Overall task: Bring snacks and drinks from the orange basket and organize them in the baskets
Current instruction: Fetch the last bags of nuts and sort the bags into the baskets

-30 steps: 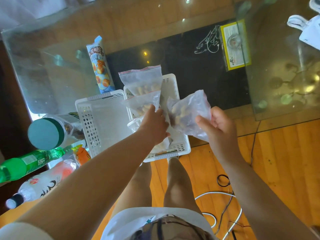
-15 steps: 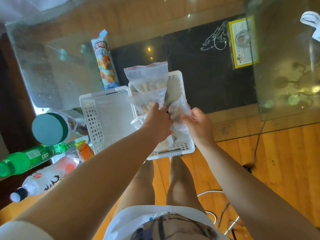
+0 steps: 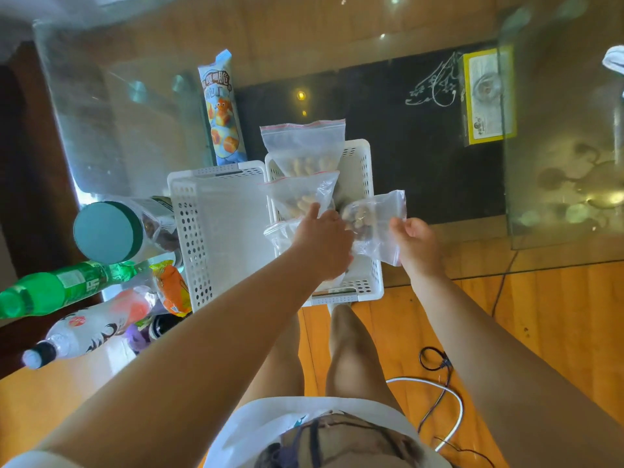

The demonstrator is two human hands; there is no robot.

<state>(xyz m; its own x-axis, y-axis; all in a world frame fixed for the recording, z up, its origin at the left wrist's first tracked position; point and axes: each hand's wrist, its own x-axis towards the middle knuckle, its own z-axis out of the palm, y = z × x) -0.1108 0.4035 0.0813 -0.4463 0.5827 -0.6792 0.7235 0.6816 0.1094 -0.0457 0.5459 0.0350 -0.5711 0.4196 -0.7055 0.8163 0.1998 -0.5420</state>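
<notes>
Two white perforated baskets stand side by side on the glass table: the left basket holds nothing, the right basket holds clear zip bags of nuts, standing upright. My left hand reaches into the right basket and presses against the second zip bag. My right hand holds another clear nut bag by its edge, over the basket's right rim.
At the left lie a teal-lidded jar, a green bottle, a clear bottle with a dark cap and an orange packet. A blue snack pack leans behind the baskets. Cables lie on the wooden floor.
My right hand carried its nut bag in against the left hand over the basket, then drew it out to the right, spreading the bag. The left hand stayed on the bags.
</notes>
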